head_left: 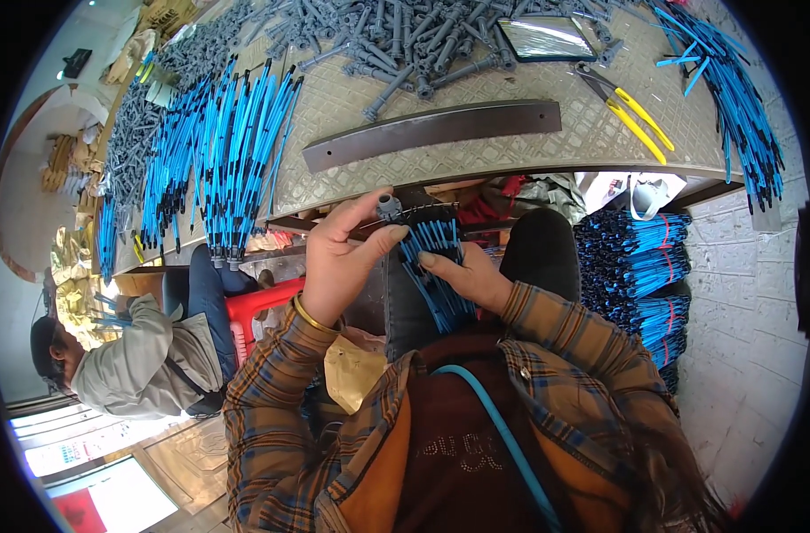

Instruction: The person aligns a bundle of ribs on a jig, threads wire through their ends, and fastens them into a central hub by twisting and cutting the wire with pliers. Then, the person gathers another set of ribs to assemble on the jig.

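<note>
Just off the table's near edge, my left hand (341, 249) is closed, with a small grey plastic fitting (388, 207) between its thumb and fingers. The fitting's end points up, and the fingers cover the rest of it. Over my lap, my right hand (474, 277) grips a bundle of thin blue tubes (433, 238) with dark lower parts. Its thumb presses across the bundle, and the other fingers are hidden behind. My left thumb tip lies right by the bundle's upper left side; whether it touches the tubes I cannot tell.
On the patterned table (422, 151) lie heaped grey fittings (396, 40), a dark bar (431, 133), yellow-handled pliers (631, 115) and blue tube assemblies (245, 160). Tied tube bundles (658, 266) stack at right. A co-worker (147, 355) sits at left near a red stool (258, 311).
</note>
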